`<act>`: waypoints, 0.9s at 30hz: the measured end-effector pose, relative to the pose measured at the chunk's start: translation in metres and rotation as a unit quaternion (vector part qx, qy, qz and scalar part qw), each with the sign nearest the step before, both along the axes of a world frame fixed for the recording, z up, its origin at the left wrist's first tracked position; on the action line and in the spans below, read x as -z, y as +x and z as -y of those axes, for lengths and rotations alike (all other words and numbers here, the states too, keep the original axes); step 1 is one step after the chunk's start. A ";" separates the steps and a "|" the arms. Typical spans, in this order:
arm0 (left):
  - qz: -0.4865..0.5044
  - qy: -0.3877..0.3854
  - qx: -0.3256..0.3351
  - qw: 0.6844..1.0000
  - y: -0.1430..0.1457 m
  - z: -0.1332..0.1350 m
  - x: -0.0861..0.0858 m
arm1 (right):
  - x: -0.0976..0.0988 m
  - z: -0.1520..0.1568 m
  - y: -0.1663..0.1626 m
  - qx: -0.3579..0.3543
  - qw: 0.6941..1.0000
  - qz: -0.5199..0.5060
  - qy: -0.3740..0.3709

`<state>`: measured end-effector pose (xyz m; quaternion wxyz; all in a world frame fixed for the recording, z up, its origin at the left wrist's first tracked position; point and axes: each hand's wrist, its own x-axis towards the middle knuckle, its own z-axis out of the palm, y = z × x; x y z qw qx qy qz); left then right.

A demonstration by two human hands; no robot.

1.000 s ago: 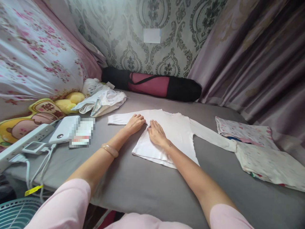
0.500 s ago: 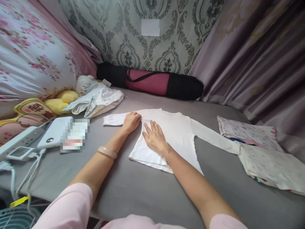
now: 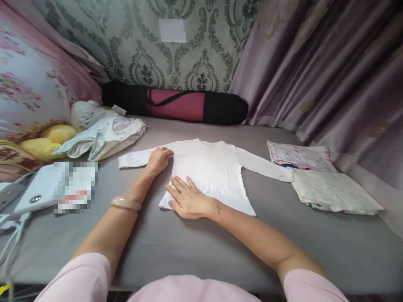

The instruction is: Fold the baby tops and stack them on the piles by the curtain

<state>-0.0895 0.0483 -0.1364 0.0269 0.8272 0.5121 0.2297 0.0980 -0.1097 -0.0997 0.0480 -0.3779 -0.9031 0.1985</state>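
A white long-sleeved shirt lies spread flat on the grey bed sheet, its sleeves stretched out to both sides. My left hand is at the left underarm seam, fingers curled and pinching the fabric there; its wrist and lower palm rest across the left sleeve. Flat on the lower left part of the shirt, near the hem, lies my right hand with its fingers spread. It covers part of the hem. The right sleeve's cuff touches a folded pale cloth.
Behind that cloth lies a folded pink-patterned garment. A black and red long bag runs along the wall. At left are crumpled baby clothes, a yellow plush toy, a white power bank and cables.
My right hand has slid down the shirt from its chest towards the lower left hem. My left hand stays at the underarm. The camera view has shifted to the right.
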 end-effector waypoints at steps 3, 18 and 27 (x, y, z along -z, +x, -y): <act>-0.007 0.006 0.015 1.000 -0.004 -0.002 0.003 | -0.009 0.030 0.004 -0.039 0.999 -0.023 -0.031; -0.002 -0.024 0.191 0.981 0.069 0.026 -0.058 | -0.027 0.011 0.224 0.424 0.896 -0.121 0.058; 0.040 -0.059 0.344 0.936 0.218 0.078 -0.030 | -0.005 -0.034 0.225 0.425 0.893 0.091 0.117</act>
